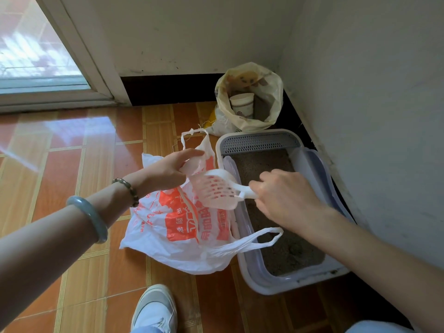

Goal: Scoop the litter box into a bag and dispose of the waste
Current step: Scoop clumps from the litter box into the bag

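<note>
Left hand (168,170), frame centre: fingers pinching the upper edge of the white-and-orange plastic bag (182,227), holding its mouth up. Right hand (286,198), centre right: closed around the handle of the white slotted scoop (216,189), whose head sits over the bag opening. Litter box (249,277), right of bag, on the tiled floor (72,164), holds grey-brown litter (288,251). Yellowish sack (269,92), upper centre, in the corner.

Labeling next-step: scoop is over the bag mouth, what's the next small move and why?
Probably tip the scoop so any load drops into the bag: the right hand holds it above the opening that the left hand pulls wide, beside the litter box.
</note>
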